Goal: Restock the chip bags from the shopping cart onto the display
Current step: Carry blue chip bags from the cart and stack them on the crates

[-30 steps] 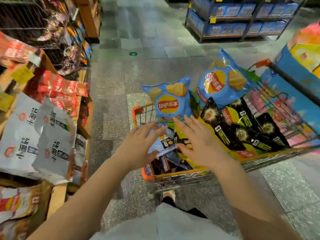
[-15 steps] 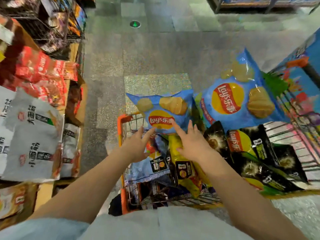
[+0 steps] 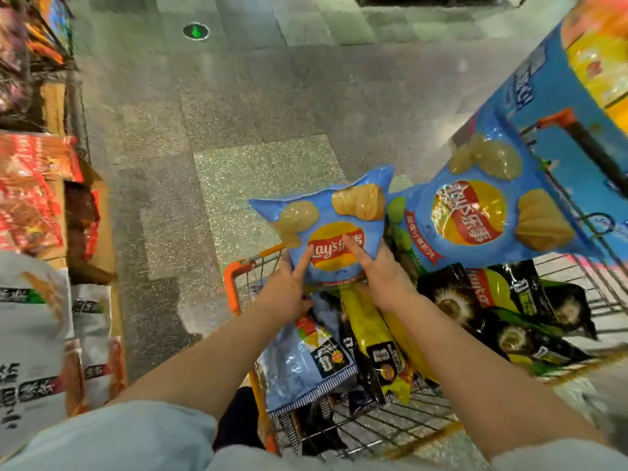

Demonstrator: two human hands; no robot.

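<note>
Both hands are now closing on the small blue chip bag [image 3: 331, 232] at the front corner of the shopping cart [image 3: 234, 277]: the left hand [image 3: 289, 290] is gripping its lower left edge with the forefinger laid across the printed logo, and the right hand [image 3: 380, 277] is holding the lower right side the same way, forefinger stretched over the front and the rest of the fingers hidden behind the bag. A second ago the hands were hovering spread above the heap, and half a second ago the fingertips were only brushing the bag's bottom edge — so the reach is turning into a real hold, and the bag looks about ready to be lifted out toward the display. The bag is standing puffy and tilted, its top corners flaring out past the cart's orange rim, its foil shining and uncrushed. Just beside it to the right, a larger blue chip bag [image 3: 492, 212] is leaning at an angle, and below the wrists the yellow, black and pale blue packets [image 3: 373, 338] are lying piled in the wire basket.
</note>
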